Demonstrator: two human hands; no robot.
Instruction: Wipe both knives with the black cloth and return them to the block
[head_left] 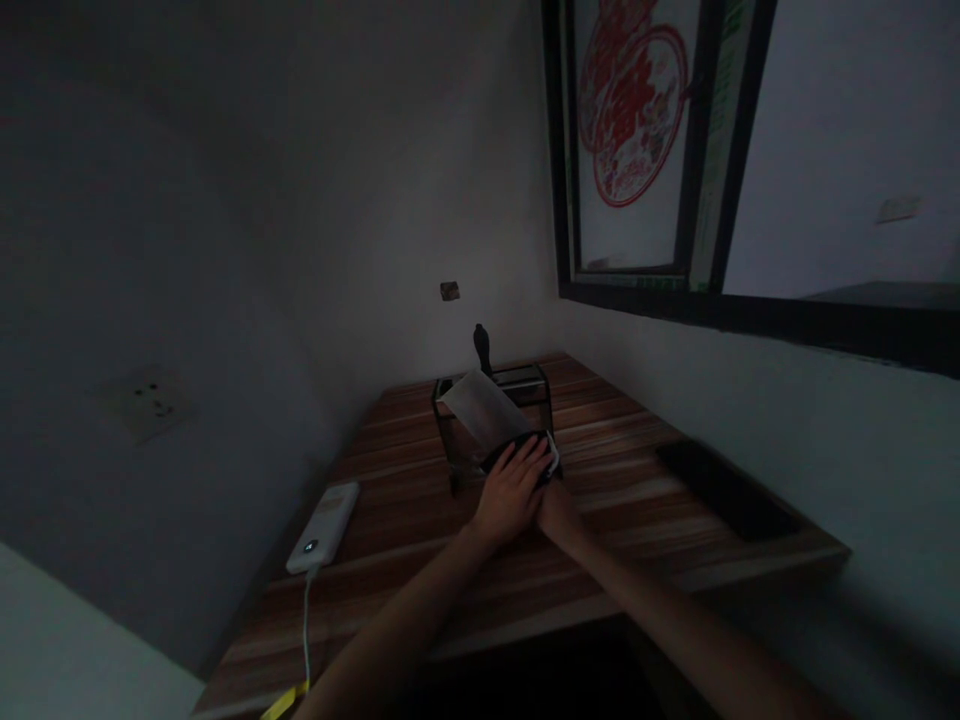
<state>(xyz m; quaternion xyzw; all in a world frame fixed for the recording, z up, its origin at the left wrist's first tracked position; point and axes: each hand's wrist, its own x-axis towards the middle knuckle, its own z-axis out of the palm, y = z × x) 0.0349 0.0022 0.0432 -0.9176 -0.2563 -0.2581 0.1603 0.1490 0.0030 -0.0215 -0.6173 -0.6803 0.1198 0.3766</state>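
Note:
Over the front of a black item with a white cord-like edge (553, 458) lies my left hand (516, 492), its fingers slightly parted and wrapped across the top. My right hand (556, 508) is closed at the item's lower right side, mostly hidden behind the left. Both hands touch each other there. A pale, flat rectangular sheet (487, 408) slants up and left from the black item. What it is made of cannot be told in this dim light. Just behind stands a dark-framed rack (546, 384), with an upright black handle (481, 346) rising behind its top.
On the wood-grain table (607, 460), a white power bank (324, 528) with a white cable (306, 625) lies at the left. A flat black object (724, 490) lies near the right edge. Walls rise beyond, with a socket (154, 400) and a dark-framed window (637, 290).

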